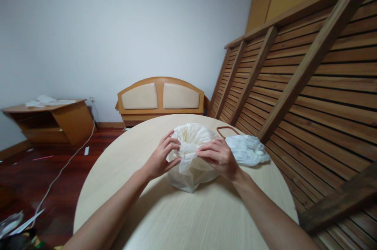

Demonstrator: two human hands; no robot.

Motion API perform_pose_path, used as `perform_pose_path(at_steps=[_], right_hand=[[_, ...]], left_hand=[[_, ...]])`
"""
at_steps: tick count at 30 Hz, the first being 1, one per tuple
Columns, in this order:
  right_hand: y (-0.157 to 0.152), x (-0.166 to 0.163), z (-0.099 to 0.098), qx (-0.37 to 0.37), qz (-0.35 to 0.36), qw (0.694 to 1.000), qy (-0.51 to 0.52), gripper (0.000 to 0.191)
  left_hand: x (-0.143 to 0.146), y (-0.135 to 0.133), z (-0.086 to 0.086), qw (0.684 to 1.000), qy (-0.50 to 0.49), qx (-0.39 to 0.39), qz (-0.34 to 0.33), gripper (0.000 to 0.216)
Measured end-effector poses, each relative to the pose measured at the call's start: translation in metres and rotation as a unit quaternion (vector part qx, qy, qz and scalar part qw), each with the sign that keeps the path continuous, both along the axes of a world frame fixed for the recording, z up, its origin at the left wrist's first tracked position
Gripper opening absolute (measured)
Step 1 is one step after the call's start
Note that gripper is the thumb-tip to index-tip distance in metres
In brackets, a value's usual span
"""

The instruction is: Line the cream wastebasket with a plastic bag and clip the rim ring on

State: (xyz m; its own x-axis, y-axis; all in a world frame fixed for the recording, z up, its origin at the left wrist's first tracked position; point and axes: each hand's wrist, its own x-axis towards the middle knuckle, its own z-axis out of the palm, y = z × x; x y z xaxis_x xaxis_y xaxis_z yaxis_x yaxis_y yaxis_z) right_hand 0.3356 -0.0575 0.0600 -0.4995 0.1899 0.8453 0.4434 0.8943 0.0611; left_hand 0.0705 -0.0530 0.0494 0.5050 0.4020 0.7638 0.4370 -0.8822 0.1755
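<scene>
A translucent whitish plastic bag [190, 175] stands on the round table, its gathered mouth facing up. My left hand [165, 154] is at the left of the bag's rim, thumb and curled fingers holding the plastic between them. On the other side my right hand [219, 157] pinches the rim's near edge between thumb and fingers. Folds of plastic hide what, if anything, lies inside. Just right of my right hand rests a crumpled white plastic bag [249, 150], with a brown rounded frame-like handle [226, 127] behind it.
The pale round table [123, 171] has its curved edge close on both sides. A slatted wooden panel [294, 97] leans along the right. Behind the table stands a headboard [160, 95]. At left are a low cabinet [73, 120] and a cable [69, 161] on the floor.
</scene>
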Motion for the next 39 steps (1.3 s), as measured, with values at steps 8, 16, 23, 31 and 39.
perform_pose_path(at_steps=[8,16,23,31,39], right_hand=[[-0.001,0.006,0.005,0.024,-0.017,0.999,0.022,0.010],[-0.001,0.011,0.009,0.024,-0.049,0.998,-0.037,0.004],[-0.010,-0.011,0.002,0.033,-0.080,0.996,-0.021,0.014],[-0.002,-0.011,-0.006,0.032,-0.080,0.996,-0.021,0.013],[-0.001,-0.007,-0.001,0.024,-0.061,0.997,-0.045,0.009]], left_hand=[[0.009,0.000,-0.009,0.998,-0.056,-0.026,0.016,0.018],[0.010,0.001,-0.012,0.996,-0.075,-0.044,0.030,0.022],[0.015,0.000,-0.018,0.999,-0.043,-0.001,0.033,0.033],[0.017,-0.003,-0.017,0.993,-0.086,0.043,0.072,0.038],[0.014,-0.001,-0.011,0.988,-0.131,0.070,0.043,0.032]])
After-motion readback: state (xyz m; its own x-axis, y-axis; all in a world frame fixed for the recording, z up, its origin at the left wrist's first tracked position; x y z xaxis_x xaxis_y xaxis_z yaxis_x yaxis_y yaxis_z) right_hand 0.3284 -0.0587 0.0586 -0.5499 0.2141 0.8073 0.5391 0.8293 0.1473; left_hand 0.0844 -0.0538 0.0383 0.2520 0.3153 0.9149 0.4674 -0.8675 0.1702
